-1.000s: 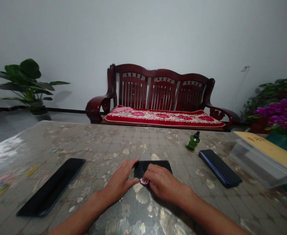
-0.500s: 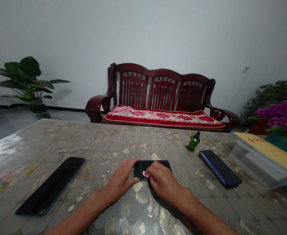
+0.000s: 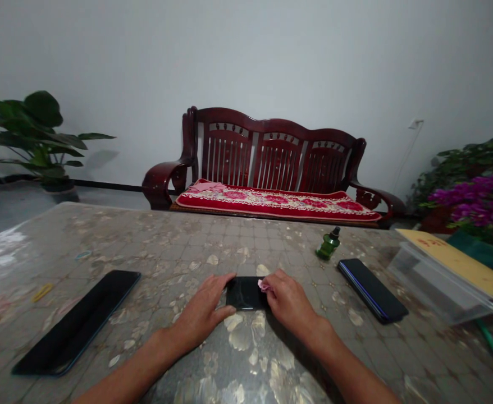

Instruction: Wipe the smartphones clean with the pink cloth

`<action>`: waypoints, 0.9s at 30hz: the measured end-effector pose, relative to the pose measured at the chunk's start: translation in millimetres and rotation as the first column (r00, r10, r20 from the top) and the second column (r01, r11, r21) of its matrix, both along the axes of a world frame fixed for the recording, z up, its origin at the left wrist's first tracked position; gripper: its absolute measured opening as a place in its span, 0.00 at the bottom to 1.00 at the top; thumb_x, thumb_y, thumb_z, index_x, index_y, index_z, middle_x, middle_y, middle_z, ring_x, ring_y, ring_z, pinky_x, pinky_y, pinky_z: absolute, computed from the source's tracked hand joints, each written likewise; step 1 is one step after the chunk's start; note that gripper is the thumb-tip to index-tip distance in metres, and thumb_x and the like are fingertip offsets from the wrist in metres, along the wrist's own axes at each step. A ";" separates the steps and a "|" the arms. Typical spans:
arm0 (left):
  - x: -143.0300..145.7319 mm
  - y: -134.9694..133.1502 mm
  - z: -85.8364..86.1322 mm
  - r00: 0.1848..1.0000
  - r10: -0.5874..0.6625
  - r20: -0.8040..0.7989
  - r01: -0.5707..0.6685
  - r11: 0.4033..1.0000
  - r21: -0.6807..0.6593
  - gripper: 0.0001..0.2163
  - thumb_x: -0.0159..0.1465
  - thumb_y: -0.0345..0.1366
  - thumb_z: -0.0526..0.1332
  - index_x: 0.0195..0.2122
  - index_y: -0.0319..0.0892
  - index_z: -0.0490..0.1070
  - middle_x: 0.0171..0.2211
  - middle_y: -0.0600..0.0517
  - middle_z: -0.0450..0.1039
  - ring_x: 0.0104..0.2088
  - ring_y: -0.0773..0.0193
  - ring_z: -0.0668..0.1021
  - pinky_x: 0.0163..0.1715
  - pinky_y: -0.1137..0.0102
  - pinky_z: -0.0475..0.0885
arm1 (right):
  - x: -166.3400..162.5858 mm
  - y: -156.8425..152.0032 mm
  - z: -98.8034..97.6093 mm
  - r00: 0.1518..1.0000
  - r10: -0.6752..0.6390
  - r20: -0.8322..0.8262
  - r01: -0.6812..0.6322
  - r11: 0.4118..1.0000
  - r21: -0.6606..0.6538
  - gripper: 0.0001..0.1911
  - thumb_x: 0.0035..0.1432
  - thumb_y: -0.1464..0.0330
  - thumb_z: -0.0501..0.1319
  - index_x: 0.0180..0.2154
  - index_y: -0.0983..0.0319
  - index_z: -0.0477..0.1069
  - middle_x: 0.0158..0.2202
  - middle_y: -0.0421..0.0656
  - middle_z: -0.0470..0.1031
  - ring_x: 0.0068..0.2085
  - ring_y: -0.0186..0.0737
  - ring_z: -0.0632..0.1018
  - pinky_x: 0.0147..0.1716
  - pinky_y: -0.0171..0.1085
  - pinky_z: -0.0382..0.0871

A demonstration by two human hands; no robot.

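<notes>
A black phone (image 3: 245, 294) lies flat on the table, its glossy screen facing up. My left hand (image 3: 204, 306) steadies its left end, thumb and fingers at the near and far edges. Bunched in the closed fingers of my right hand (image 3: 289, 298) is a small pink cloth (image 3: 264, 285), pressed over the right part of the screen. That hand hides the phone's right end. To the left lies a larger black device with a dark screen (image 3: 80, 320). On the right are a green spray bottle (image 3: 328, 244) and another dark phone (image 3: 373, 290).
A patterned cloth covers the table (image 3: 154, 247). Yellow rubber bands (image 3: 42, 292) lie at the left. A clear plastic box (image 3: 425, 286) with a yellow sheet on top (image 3: 452, 261) stands at the right, near purple flowers (image 3: 478, 199). Behind is a wooden bench (image 3: 278, 148).
My right hand has slid the pink cloth rightward across the screen, uncovering more of its middle. My left hand keeps its place at the phone's left end. The view has turned slightly.
</notes>
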State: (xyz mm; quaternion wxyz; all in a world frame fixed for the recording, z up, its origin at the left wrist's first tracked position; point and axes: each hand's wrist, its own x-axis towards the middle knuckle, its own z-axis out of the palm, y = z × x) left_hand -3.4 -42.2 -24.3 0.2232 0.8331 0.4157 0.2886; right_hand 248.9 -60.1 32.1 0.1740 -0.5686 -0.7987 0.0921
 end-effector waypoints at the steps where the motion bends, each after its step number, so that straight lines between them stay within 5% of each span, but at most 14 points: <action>1: -0.1 -0.3 1.2 1.000 -0.003 -0.005 0.003 1.000 -0.007 0.27 0.64 0.36 0.62 0.64 0.45 0.59 0.60 0.42 0.68 0.60 0.47 0.70 0.63 0.46 0.59 | 0.5 -0.2 0.7 1.000 0.016 -0.004 -0.016 1.000 -0.008 0.13 0.59 0.79 0.55 0.40 0.61 0.75 0.39 0.44 0.75 0.41 0.38 0.75 0.42 0.32 0.63; 9: 2.0 -1.1 8.4 1.000 0.019 -0.015 -0.020 1.000 -0.010 0.26 0.63 0.36 0.63 0.63 0.46 0.61 0.58 0.43 0.70 0.59 0.47 0.71 0.62 0.47 0.61 | 18.8 7.2 6.4 0.968 -0.232 0.095 0.233 0.973 0.008 0.11 0.60 0.78 0.55 0.37 0.63 0.75 0.39 0.46 0.75 0.40 0.40 0.75 0.39 0.33 0.63; 16: 1.2 -0.8 5.7 1.000 0.011 0.008 -0.011 1.000 0.006 0.26 0.63 0.36 0.62 0.63 0.45 0.61 0.58 0.43 0.70 0.59 0.48 0.71 0.61 0.49 0.63 | 0.5 -1.7 3.6 0.999 -0.039 -0.010 0.038 0.998 -0.053 0.13 0.58 0.78 0.56 0.39 0.61 0.76 0.39 0.44 0.75 0.41 0.39 0.75 0.41 0.32 0.63; 23: 1.2 -1.3 7.4 0.999 0.018 -0.028 -0.018 1.000 -0.023 0.27 0.63 0.34 0.62 0.63 0.44 0.60 0.59 0.42 0.70 0.59 0.48 0.70 0.62 0.48 0.61 | 24.4 9.0 6.9 0.969 -0.234 0.077 0.236 0.972 -0.013 0.12 0.62 0.76 0.54 0.35 0.63 0.75 0.37 0.45 0.75 0.39 0.39 0.74 0.38 0.33 0.61; 27: 2.4 -1.6 8.3 0.999 0.028 -0.020 -0.029 0.999 -0.028 0.27 0.62 0.34 0.62 0.63 0.44 0.61 0.59 0.42 0.69 0.60 0.47 0.70 0.62 0.47 0.61 | 10.2 -0.9 7.9 0.991 -0.132 0.035 0.134 0.989 -0.057 0.11 0.59 0.78 0.56 0.37 0.62 0.76 0.39 0.45 0.76 0.40 0.39 0.75 0.38 0.33 0.61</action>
